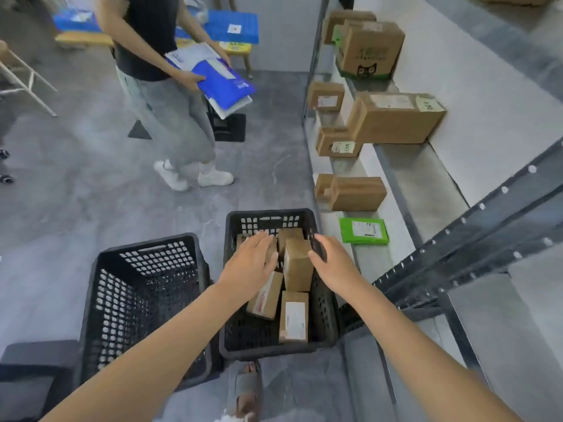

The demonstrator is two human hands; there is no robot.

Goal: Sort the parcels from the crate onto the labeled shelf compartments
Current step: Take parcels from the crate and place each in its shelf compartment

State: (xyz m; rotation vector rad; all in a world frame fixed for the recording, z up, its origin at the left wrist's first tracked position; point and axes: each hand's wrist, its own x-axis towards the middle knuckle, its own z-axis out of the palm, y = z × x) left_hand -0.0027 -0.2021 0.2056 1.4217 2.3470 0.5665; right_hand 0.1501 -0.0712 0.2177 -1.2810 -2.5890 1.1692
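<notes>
Fingers (263, 239) of left hand (249, 266) and right hand (333, 263) relaxed, gripping nothing | they flank upright box (298, 264), probably to lift it | crate (268, 213) at 6 o'clock, shelf (420, 178) at 2 o'clock

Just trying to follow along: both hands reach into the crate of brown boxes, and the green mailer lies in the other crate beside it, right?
No: the head view shows the green mailer lying on the shelf, not in the other crate. The left hand and right hand do reach into the crate of brown boxes.
</notes>
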